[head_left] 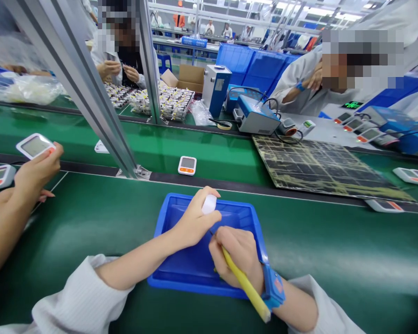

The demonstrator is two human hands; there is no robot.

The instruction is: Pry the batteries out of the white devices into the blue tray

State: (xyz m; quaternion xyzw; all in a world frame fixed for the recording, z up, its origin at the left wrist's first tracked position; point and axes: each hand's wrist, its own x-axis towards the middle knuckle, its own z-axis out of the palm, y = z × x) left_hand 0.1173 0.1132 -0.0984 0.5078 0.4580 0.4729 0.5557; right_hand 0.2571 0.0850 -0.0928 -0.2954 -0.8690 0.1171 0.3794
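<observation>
My left hand [195,218] is closed on a small white plastic piece [209,204], pinched between thumb and fingers above a blue bin [181,291]. Close beside it, my right hand [238,255] is wrapped round a slim tool with a yellow handle [245,283]. The handle slants down toward me; a thin dark tip shows near my left thumb, but the tool's exact kind cannot be made out. A blue band [274,287] circles my right wrist. Both hands partly cover the bin's inside, where a small yellowish bit peeks out under my right hand.
At the left, another person's hand [38,169] holds a white device with a screen [35,146]. A similar device [187,165] lies on the green conveyor [223,160] ahead. A metal post [87,93] rises at left; a dark patterned board [327,167] lies at right. Co-workers sit opposite.
</observation>
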